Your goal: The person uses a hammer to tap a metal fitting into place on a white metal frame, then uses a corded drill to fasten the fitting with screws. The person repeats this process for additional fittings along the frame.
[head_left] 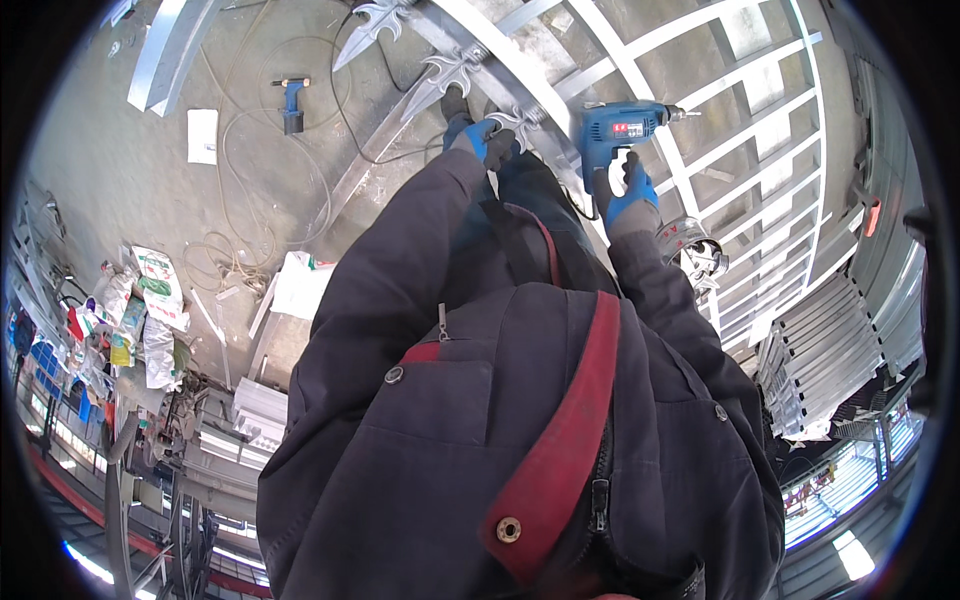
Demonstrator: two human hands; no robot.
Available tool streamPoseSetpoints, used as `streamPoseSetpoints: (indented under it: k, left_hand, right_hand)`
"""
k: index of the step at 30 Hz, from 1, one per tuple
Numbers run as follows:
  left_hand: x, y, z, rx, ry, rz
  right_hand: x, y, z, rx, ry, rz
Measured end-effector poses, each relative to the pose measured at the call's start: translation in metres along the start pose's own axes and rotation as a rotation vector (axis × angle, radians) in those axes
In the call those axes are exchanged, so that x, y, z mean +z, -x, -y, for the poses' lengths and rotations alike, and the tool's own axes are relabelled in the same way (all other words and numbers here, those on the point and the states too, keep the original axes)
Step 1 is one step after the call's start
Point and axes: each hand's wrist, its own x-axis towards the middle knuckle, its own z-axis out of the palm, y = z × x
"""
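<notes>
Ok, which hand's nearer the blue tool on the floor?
Left. The left hand is right of the tool, at a spearhead; the right hand is farther right, holding the drill.

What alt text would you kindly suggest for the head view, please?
A person's gloved right hand holds a blue drill near a pale, curved metal frame, while the gloved left hand is beside metal spearheads. Another blue tool lies on the floor at left.
</notes>
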Motion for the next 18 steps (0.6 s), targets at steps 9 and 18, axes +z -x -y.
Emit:
streamPoseSetpoints:
  k: [9, 18]
  left_hand:
    - [-0.013, -0.007, 0.028, 0.202, 0.067, -0.005]
    - [-0.004, 0.02, 0.001, -0.23, -0.009, -0.027]
  right_hand:
    - [0.058, -0.003, 0.028, 0.112, 0.34, -0.146]
    - [0.034, -0.001, 0.002, 0.077, -0.053, -0.185]
